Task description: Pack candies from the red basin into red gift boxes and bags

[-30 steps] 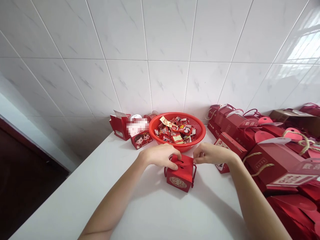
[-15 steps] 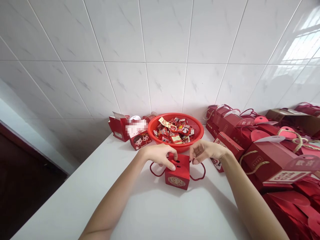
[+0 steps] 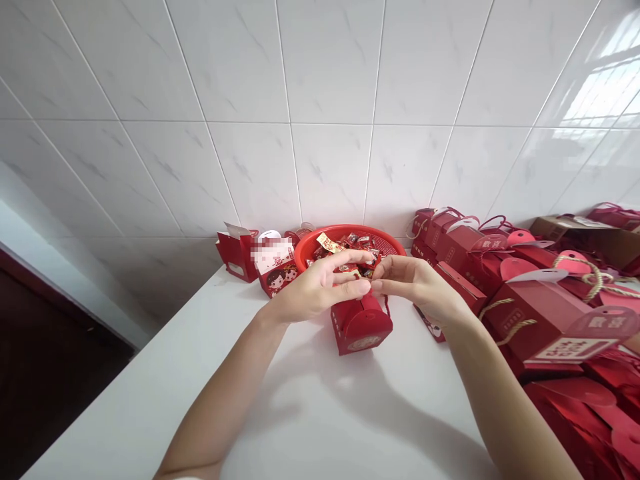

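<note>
A small red gift box (image 3: pixel 364 325) with a rounded flap and a gold emblem hangs or stands tilted below my hands, in front of the candy basket. My left hand (image 3: pixel 317 288) reaches in from the left, thumb and fingers pinched above the box top. From the other side my right hand (image 3: pixel 423 283) pinches at the same spot, its fingertips against my left thumb. A dark red cord handle (image 3: pixel 387 306) shows under my right fingers. Most of the cord is hidden by the fingers.
A red plastic basket (image 3: pixel 300 252) of wrapped candies (image 3: pixel 327 243) stands behind my hands. At left are an opened red box (image 3: pixel 235 253) and a printed box (image 3: pixel 277 273). Many red gift boxes (image 3: pixel 535 317) are piled at right. A tiled wall (image 3: pixel 330 173) backs the white table (image 3: pixel 310 413).
Both hands have come together above the box, drawing the cords up from its sides. The box has turned and shifted up and slightly right, and its rounded flap now faces me.
</note>
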Motion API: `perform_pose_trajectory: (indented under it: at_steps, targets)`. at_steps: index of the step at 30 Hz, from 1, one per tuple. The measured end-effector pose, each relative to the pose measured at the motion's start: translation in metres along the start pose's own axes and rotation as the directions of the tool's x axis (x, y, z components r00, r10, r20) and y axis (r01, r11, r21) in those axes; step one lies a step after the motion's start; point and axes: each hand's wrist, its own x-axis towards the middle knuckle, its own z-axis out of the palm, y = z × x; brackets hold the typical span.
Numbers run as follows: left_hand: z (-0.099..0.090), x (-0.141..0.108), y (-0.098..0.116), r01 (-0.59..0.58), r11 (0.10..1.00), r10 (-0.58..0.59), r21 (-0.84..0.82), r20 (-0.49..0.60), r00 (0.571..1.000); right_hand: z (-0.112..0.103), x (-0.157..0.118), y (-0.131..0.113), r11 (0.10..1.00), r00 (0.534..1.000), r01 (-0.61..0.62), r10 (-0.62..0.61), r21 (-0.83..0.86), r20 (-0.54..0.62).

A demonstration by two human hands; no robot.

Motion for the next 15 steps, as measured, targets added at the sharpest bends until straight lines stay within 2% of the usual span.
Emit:
perform_pose_trajectory:
  at_steps: [5, 8, 10, 13, 15]
  targets:
    - [0.013, -0.003, -0.001, -0.065, 0.997, 0.066, -0.043, 0.023, 0.998, 0.019, -0.003, 0.007, 0.964, 0.994, 0.016, -0.043, -0.266, -0.096]
    - [0.02, -0.006, 0.0, -0.103, 0.991, 0.109, -0.083, 0.07, 0.992, 0.028, -0.008, 0.009, 0.95, 0.987, 0.035, -0.082, -0.309, -0.14]
    - [0.023, -0.01, 0.003, -0.141, 0.984, 0.15, -0.109, 0.078, 0.986, 0.03, -0.015, 0.002, 0.945, 0.967, 0.07, -0.143, -0.318, -0.21]
    - [0.02, -0.018, 0.009, -0.217, 0.967, 0.225, -0.131, 0.05, 0.973, 0.025, -0.03, -0.018, 0.939, 0.889, 0.153, -0.267, -0.308, -0.371]
    - [0.014, -0.023, 0.013, -0.301, 0.944, 0.306, -0.138, 0.019, 0.952, 0.014, -0.044, -0.036, 0.927, 0.785, 0.215, -0.352, -0.308, -0.51]
